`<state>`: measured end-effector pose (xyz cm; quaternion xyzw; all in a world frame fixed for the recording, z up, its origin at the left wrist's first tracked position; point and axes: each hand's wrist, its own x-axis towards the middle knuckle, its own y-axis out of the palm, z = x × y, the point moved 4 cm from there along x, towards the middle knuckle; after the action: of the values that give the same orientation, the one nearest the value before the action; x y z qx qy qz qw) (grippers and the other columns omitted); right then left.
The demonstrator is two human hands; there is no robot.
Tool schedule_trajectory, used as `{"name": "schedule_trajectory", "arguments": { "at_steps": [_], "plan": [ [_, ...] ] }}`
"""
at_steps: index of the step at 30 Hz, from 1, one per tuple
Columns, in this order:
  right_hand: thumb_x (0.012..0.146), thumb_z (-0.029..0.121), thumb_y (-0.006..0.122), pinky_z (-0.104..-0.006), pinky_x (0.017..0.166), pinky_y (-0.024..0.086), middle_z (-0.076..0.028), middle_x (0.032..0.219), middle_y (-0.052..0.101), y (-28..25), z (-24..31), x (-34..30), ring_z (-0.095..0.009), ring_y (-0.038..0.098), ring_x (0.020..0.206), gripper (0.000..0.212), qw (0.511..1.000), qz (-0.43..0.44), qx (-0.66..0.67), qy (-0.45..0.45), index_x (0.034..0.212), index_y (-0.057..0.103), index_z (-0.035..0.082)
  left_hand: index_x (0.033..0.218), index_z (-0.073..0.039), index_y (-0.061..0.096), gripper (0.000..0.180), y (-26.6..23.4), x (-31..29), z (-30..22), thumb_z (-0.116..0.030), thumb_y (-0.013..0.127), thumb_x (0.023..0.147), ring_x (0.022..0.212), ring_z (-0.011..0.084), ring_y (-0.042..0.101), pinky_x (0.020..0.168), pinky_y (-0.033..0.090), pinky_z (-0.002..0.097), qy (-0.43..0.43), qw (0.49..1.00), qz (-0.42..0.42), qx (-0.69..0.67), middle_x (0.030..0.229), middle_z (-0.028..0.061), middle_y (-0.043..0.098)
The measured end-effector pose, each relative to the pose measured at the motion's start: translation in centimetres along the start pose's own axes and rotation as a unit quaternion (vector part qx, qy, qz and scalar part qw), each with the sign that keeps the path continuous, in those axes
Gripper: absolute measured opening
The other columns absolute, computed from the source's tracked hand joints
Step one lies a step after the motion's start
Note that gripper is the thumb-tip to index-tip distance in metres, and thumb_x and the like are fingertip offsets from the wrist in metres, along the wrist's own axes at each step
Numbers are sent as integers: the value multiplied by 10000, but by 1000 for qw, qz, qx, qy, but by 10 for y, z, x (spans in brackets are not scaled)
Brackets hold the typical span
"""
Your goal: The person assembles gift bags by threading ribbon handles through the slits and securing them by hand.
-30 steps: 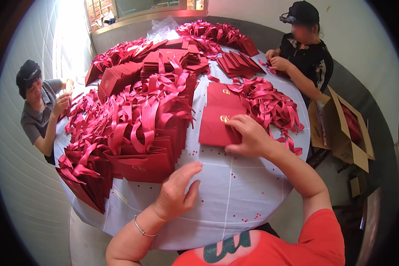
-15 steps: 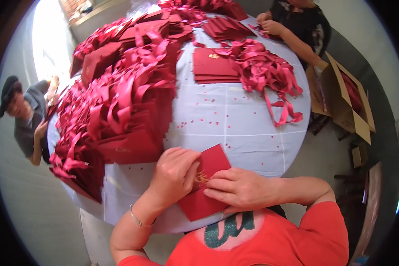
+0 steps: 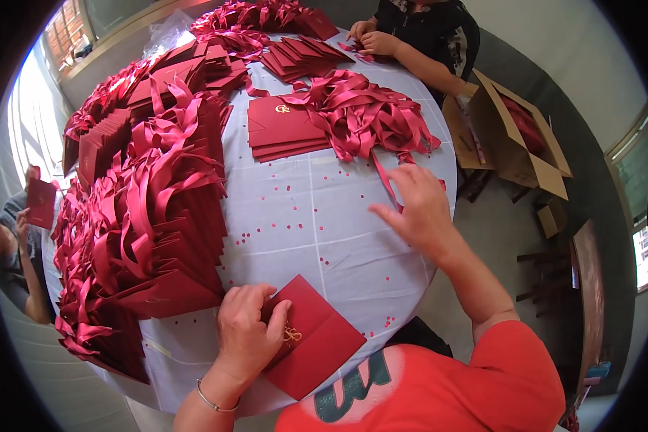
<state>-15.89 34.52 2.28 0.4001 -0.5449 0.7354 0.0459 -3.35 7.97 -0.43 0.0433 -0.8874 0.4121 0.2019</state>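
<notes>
A flat red paper gift bag (image 3: 320,353) with a gold emblem lies slanted at the table's near edge. My left hand (image 3: 248,327) grips its left side, thumb over the front, fingers curled and partly hiding the emblem. My right hand (image 3: 419,209) is reached out over the right of the table, thumb and fingers apart, with nothing visibly in it. Just beyond its fingers is a heap of loose dark-pink ribbons (image 3: 367,115), a strand trailing down beside the hand. The heap overlaps a small stack of flat red bags (image 3: 277,133).
Many red bags with ribbon handles (image 3: 151,194) crowd the table's left side. Small red paper dots (image 3: 293,226) dot the white tablecloth (image 3: 281,252). A co-worker's hands (image 3: 371,39) work at the far edge; another person (image 3: 21,237) at left holds a red bag. An open carton (image 3: 518,133) stands at right.
My right hand has left the bag and moved forward to the ribbon heap, opening out. My left hand stays on the bag. The view has shifted; the person at left now holds up a red bag.
</notes>
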Motion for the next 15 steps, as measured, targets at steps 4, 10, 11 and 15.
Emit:
{"name": "schedule_trajectory", "arguments": {
  "at_steps": [4,10,11,15],
  "plan": [
    [770,166,778,-426,715,511,-102,849,650,30,-30,-9,-326,631,799,184,987,143,-50,59,869,675,51,880,-36,634,204,1,0,-4,-92,789,761,704,315,586,641,480,408,-4,1000,7,0,775,112,614],
    [746,96,765,-367,648,502,-63,801,643,5,50,-33,-264,631,735,125,955,156,196,-161,810,659,77,854,-27,634,194,-1,-1,2,-125,791,795,653,291,631,582,506,373,-66,995,30,-62,753,123,628],
    [741,97,770,-363,652,503,-58,810,645,0,58,-36,-261,630,733,136,943,164,211,-200,822,663,80,855,-21,629,200,-2,-3,5,-132,788,804,641,284,644,574,510,361,-86,992,26,-90,742,131,640],
    [719,98,784,-367,654,504,-62,824,652,-1,37,-38,-263,641,763,163,959,191,128,-169,841,677,85,847,-6,613,210,-7,-4,9,-143,773,831,617,279,675,568,520,348,-165,974,58,-141,713,156,669]
  ]
}}
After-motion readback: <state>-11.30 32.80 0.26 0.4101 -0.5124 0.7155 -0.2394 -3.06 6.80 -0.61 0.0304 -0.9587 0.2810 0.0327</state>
